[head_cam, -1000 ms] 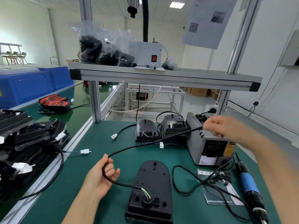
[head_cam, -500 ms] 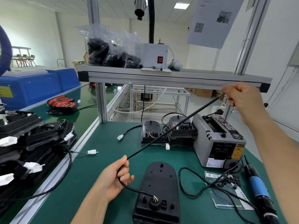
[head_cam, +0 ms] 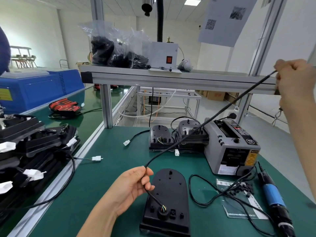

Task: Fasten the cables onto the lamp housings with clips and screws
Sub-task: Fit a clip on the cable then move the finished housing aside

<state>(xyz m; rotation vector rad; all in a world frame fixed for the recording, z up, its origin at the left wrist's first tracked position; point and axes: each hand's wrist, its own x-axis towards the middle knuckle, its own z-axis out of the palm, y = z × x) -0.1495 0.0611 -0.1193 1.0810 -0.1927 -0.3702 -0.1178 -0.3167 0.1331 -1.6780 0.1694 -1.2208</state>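
The fingers [head_cam: 147, 172] of my left hand [head_cam: 130, 187] curl round a thin black rubber cable [head_cam: 205, 124] just above the flat black plastic lamp housing [head_cam: 168, 190] on the green counter [head_cam: 102, 194]; my right hand [head_cam: 294, 79], raised high, pinches the cable's far stretch taut; pulling harder might tear its coloured wires [head_cam: 163, 207] from the housing.

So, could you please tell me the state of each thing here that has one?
Black rounded plastic lamp housing: lying flat on the green mat.
Black round cable: stretched taut, one end entering the housing.
Left hand: gripping the cable near the housing.
Right hand: raised, pinching the cable's far stretch.
Blue-handled electric screwdriver: lying on the mat, untouched.
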